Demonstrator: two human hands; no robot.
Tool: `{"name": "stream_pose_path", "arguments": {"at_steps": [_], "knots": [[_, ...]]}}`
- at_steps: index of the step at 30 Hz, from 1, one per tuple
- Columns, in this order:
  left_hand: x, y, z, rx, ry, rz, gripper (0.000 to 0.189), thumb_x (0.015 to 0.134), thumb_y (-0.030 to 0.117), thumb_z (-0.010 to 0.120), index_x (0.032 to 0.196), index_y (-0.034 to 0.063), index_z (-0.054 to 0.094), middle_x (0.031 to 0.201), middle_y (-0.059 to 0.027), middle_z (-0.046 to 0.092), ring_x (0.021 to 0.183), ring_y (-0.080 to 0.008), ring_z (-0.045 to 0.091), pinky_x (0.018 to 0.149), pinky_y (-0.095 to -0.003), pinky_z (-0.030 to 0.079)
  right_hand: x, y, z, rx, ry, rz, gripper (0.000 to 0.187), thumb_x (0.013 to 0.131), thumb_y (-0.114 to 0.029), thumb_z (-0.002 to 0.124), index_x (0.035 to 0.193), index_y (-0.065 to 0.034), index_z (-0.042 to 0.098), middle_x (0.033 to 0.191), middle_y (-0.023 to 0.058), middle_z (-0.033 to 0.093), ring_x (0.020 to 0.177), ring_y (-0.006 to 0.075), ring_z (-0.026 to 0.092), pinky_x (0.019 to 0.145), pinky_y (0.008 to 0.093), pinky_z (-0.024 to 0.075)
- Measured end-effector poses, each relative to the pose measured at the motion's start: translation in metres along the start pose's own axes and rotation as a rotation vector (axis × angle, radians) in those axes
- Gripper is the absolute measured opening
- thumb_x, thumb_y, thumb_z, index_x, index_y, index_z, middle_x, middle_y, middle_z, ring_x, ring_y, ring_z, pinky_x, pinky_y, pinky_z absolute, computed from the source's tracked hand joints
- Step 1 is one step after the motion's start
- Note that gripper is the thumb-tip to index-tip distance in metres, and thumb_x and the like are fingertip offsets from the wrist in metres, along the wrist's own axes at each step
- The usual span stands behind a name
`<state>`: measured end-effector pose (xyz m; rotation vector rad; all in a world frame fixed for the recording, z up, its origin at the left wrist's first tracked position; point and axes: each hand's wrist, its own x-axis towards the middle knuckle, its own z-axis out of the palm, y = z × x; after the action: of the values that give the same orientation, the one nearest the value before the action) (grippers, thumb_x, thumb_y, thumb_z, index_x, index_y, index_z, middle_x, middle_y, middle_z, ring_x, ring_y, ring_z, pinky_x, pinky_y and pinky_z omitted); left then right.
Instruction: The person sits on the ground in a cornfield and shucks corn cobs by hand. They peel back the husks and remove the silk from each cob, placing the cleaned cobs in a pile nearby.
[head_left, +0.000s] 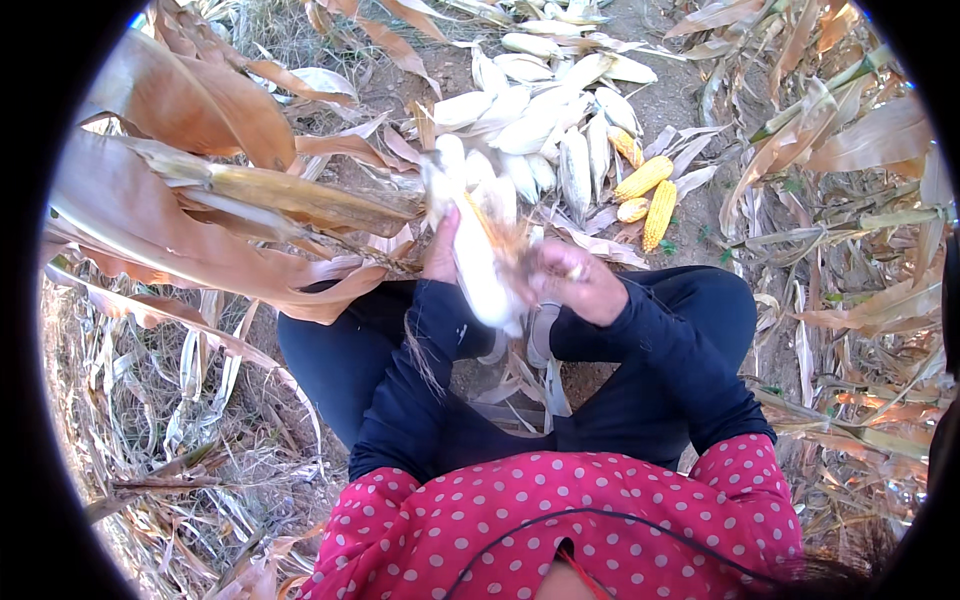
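Observation:
My left hand grips an ear of corn from its left side, above my bent legs. Pale, loosened husk wraps much of this ear, and a narrow strip of yellow kernels shows through. Brown corn silk sticks out on the right side. My right hand is curled at the silk and the husk edge, its fingertips blurred. A small pale yellowish thing shows at its fingers, too small to name.
Ahead lies a pile of corn ears in pale husks. Several bare yellow cobs lie at its right edge. Dry corn leaves arch in close from the left. More dry stalks stand at right. Loose husks lie between my feet.

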<state>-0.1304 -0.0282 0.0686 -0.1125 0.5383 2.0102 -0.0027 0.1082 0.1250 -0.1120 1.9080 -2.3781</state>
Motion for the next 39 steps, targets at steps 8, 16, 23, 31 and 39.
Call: {"name": "stream_pose_path", "arguments": {"at_steps": [8,16,23,31,39], "knots": [[0.021,0.028,-0.038,0.141,0.146,0.288,0.047,0.086,0.050,0.054,0.108,0.0086,0.050,0.090,-0.0113,0.059,0.079,-0.0210,0.060,0.070,-0.0322,0.052,-0.039,0.027,0.042,0.009,-0.511,0.340,0.016,0.091,-0.015,0.053,0.080,-0.0026,0.049,0.077,0.0003,0.053,0.073,0.0087,0.045,0.067,0.0274,0.0408],[0.011,0.006,-0.010,0.229,-0.041,0.177,0.052,0.087,0.049,0.052,0.108,0.0017,0.052,0.095,-0.0113,0.058,0.089,-0.0195,0.057,0.081,-0.0336,0.047,-0.021,0.006,0.000,0.210,0.412,-0.020,0.025,0.088,-0.024,0.059,0.100,-0.0023,0.053,0.097,0.0048,0.058,0.088,0.0095,0.053,0.079,0.0240,0.0433],[0.006,-0.025,0.011,0.239,-0.219,0.125,0.064,0.085,0.052,0.052,0.122,0.0001,0.042,0.108,-0.0124,0.053,0.094,-0.0235,0.056,0.085,-0.0353,0.045,-0.013,0.050,0.014,0.459,0.298,0.332,0.054,0.079,-0.017,0.069,0.122,0.0037,0.044,0.113,0.0101,0.054,0.101,0.0131,0.053,0.088,0.0271,0.0425],[0.022,-0.015,-0.021,0.721,0.192,0.417,0.049,0.091,0.042,0.051,0.112,-0.0016,0.050,0.098,-0.0074,0.060,0.083,-0.0132,0.059,0.075,-0.0272,0.048,-0.014,0.079,0.014,-0.279,0.560,0.320,0.070,0.063,-0.027,0.078,0.114,0.0064,0.044,0.100,0.0154,0.059,0.090,0.0182,0.059,0.082,0.0289,0.0460],[0.014,-0.006,-0.020,0.591,0.389,0.465,0.037,0.092,0.030,0.054,0.100,-0.0052,0.057,0.089,-0.0071,0.062,0.077,-0.0131,0.058,0.071,-0.0260,0.046,-0.004,0.083,0.029,-0.349,0.541,0.248,0.072,0.061,-0.020,0.079,0.119,0.0046,0.044,0.106,0.0105,0.058,0.096,0.0150,0.056,0.087,0.0277,0.0434]]}}
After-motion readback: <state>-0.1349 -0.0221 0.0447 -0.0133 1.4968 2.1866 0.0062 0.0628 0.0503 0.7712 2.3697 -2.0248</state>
